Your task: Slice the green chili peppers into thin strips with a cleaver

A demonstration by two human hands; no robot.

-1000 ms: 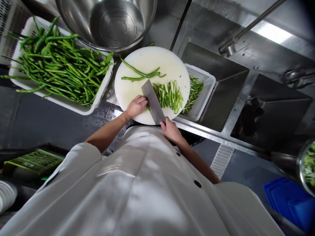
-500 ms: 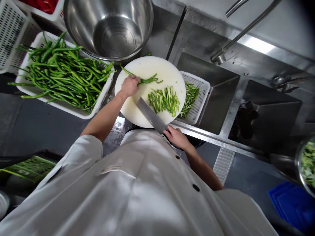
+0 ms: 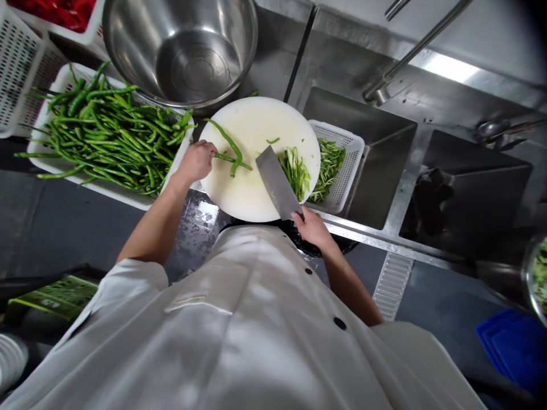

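My left hand (image 3: 197,162) is closed on the end of a green chili pepper at the left edge of the round white cutting board (image 3: 231,196). The held pepper reaches over the board, and a curved green chili pepper (image 3: 231,142) lies across it. My right hand (image 3: 313,228) grips the handle of a cleaver (image 3: 277,183) at the board's near right edge. Its broad blade lies against the left side of a heap of sliced green chilies (image 3: 296,171). A small green piece (image 3: 273,140) rests just beyond the blade tip.
A white basket (image 3: 115,196) heaped with whole green chilies stands left of the board. Behind is a large steel bowl (image 3: 192,94). A perforated white basket (image 3: 352,171) of cut chilies sits in the sink at right. A faucet (image 3: 378,92) hangs above.
My left hand has moved left with a pepper, leaving fewer whole ones on the board. The cleaver has shifted right against the sliced heap, which is now pushed together toward the right.
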